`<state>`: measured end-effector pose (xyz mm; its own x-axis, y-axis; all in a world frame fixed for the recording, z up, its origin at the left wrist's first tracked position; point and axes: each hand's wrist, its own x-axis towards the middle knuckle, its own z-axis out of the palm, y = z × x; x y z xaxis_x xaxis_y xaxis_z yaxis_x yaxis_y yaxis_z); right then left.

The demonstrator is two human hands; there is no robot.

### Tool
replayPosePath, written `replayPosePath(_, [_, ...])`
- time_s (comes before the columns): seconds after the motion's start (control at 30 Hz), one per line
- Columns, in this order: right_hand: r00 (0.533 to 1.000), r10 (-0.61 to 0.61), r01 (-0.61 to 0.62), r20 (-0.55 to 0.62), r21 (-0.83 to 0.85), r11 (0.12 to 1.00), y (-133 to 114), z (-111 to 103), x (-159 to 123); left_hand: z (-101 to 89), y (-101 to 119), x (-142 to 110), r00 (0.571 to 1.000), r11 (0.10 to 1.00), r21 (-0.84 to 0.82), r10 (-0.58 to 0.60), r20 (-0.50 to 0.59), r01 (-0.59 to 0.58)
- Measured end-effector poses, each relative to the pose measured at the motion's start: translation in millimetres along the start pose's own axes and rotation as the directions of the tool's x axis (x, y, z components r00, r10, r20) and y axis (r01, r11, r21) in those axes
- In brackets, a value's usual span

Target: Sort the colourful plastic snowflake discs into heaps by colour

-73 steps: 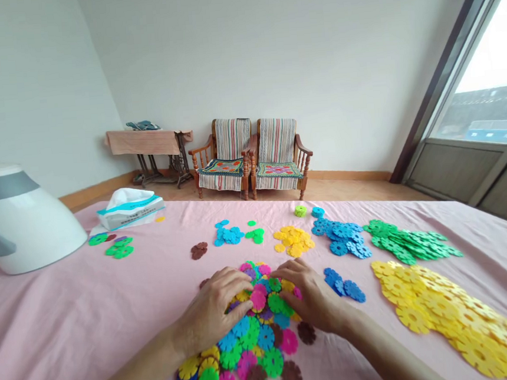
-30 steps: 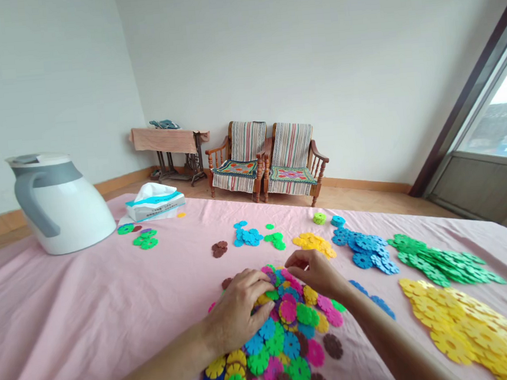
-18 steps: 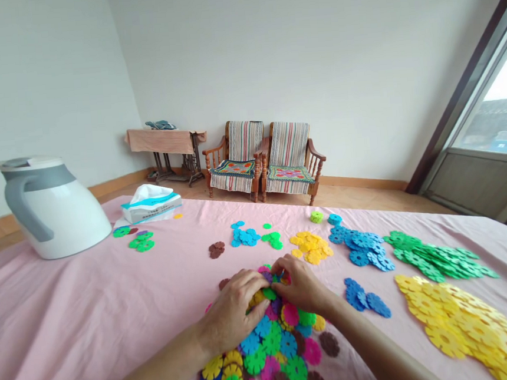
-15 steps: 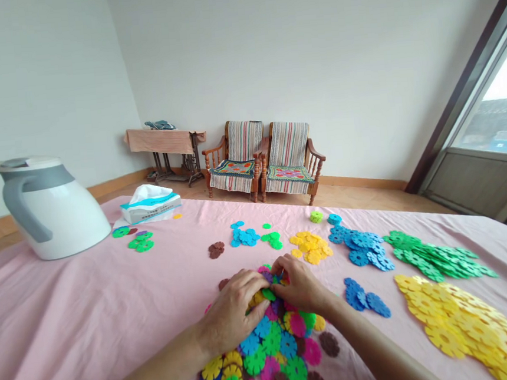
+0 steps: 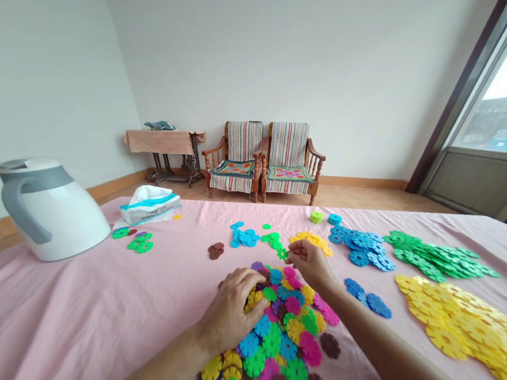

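Note:
A mixed pile of notched plastic flower discs in many colours lies before me. Over its left side rests my left hand, thumb apart from the slightly bent fingers, holding nothing I can see. My right hand is just beyond the pile's far edge, thumb and fingertips pinched on a green flower disc. That disc is by the near end of a small green group. Partly behind my right hand lies a group of yellow discs.
Sorted discs lie around: light blue, brown, blue, dark green, and a long yellow spread. A white kettle and a tissue box stand left on the pink tablecloth. Two chairs are beyond.
My right hand has moved from the far part of the pile outward to the small green group, carrying a green disc. My left hand has stayed on the pile.

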<state>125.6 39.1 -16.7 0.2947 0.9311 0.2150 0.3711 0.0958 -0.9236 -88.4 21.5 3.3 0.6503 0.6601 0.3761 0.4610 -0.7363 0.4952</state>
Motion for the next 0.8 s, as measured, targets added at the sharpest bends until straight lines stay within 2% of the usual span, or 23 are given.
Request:
replayPosePath(0.07, [0.999, 0.034, -0.034, -0.019, 0.038, 0.999, 2.5, -2.6, 3.2, 0.1, -0.6, -0.2, 1.0, 1.0, -0.002, -0.001, 0.003, 0.001])
replayPosePath(0.13, [1.0, 0.021, -0.021, 0.012, -0.051, 0.999, -0.2, -5.8, 2.7, 0.1, -1.1, -0.3, 1.0, 1.0, -0.003, 0.002, 0.009, -0.002])
replayPosePath(0.2, [0.993, -0.033, 0.053, 0.112, -0.175, 0.983, -8.2, -8.9, -1.9, 0.0, -1.5, -0.2, 1.0, 1.0, -0.002, 0.008, 0.016, -0.008])
replayPosePath(0.27, [0.95, -0.103, 0.177, 0.294, -0.239, 0.955, -19.9, -10.5, -10.1, -0.2, -1.5, 0.2, 1.0, 1.0, -0.001, 0.009, 0.021, -0.009])
replayPosePath(0.33, [0.865, -0.158, 0.298, 0.476, -0.234, 0.926, -32.3, -10.1, -19.9, -0.5, -1.2, 0.7, 1.0, 1.0, -0.003, 0.004, 0.024, -0.004])
replayPosePath(0.37, [0.828, -0.181, 0.348, 0.531, -0.233, 0.908, -37.9, -9.1, -24.7, -0.6, -1.1, 0.9, 1.0, 1.0, -0.006, 0.001, 0.023, 0.0])
replayPosePath(0.43, [0.788, -0.216, 0.429, 0.576, -0.263, 0.864, -46.4, -6.5, -32.5, -0.7, -0.9, 1.1, 1.0, 1.0, -0.011, -0.004, 0.016, 0.004])
replayPosePath(0.5, [0.777, -0.236, 0.478, 0.584, -0.301, 0.825, -50.8, -4.0, -36.9, -0.7, -1.1, 1.1, 1.0, 1.0, -0.012, -0.006, 0.008, 0.006])
replayPosePath(0.6, [0.779, -0.238, 0.483, 0.58, -0.314, 0.818, -51.0, -2.4, -37.0, -0.6, -1.4, 1.0, 1.0, 1.0, -0.011, -0.003, 0.004, 0.003])
replayPosePath(0.67, [0.797, -0.207, 0.436, 0.567, -0.303, 0.847, -47.4, -2.5, -33.5, -0.7, -1.5, 1.0, 1.0, 1.0, -0.01, -0.002, 0.003, 0.002])
replayPosePath(0.73, [0.846, -0.148, 0.339, 0.512, -0.304, 0.89, -40.9, -2.8, -27.8, -0.8, -1.4, 1.1, 1.0, 1.0, -0.007, 0.001, 0.001, -0.001])
replayPosePath(0.8, [0.912, -0.085, 0.216, 0.402, -0.295, 0.931, -31.4, -2.7, -20.4, -0.9, -1.4, 1.0, 1.0, 1.0, -0.003, 0.009, -0.005, -0.009])
